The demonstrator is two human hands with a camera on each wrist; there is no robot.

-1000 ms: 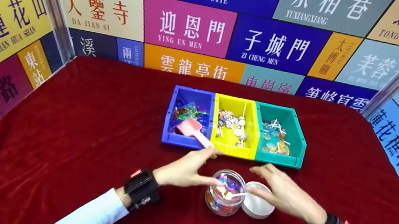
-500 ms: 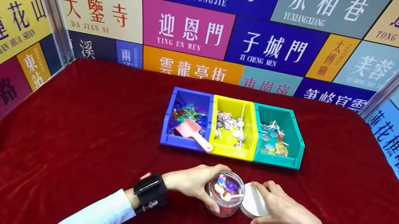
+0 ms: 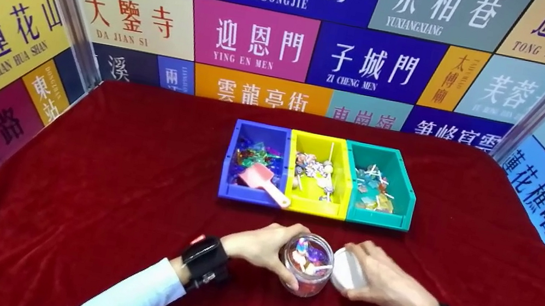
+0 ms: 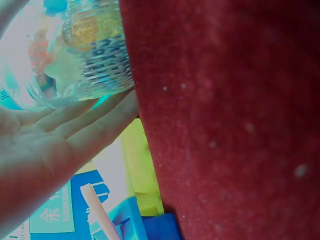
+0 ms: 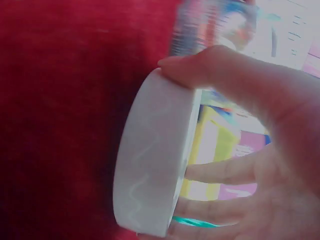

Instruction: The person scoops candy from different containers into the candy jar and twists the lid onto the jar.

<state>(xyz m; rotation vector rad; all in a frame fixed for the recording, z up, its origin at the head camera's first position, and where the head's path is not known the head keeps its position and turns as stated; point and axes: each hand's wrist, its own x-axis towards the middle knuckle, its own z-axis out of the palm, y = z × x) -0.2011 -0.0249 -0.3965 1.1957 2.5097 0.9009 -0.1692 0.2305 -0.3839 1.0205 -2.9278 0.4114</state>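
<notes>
A clear jar (image 3: 309,288) of colourful candies and lollipops stands on the red cloth, its mouth uncovered. My left hand (image 3: 260,245) holds it from the left, thumb at the near side and fingers round the far side. In the left wrist view, fingers run along the ribbed glass of the jar (image 4: 102,65). Just right of the jar, my right hand (image 3: 392,281) grips a white round lid (image 3: 347,269) by its edge. The right wrist view shows the lid (image 5: 150,155) between the thumb on one side and the fingers on the other, tilted close over the cloth.
Behind the jar stand three joined bins: blue (image 3: 249,194), yellow (image 3: 316,206) and green (image 3: 380,218), holding wrapped candies and lollipops. A pink scoop (image 3: 260,177) lies across the blue bin, its handle over the front edge. A sign-covered wall (image 3: 255,39) rises behind the table.
Both hands have come down from above the jar and lid. The left hand has taken hold of the jar, the right hand of the lid, which now tilts slightly.
</notes>
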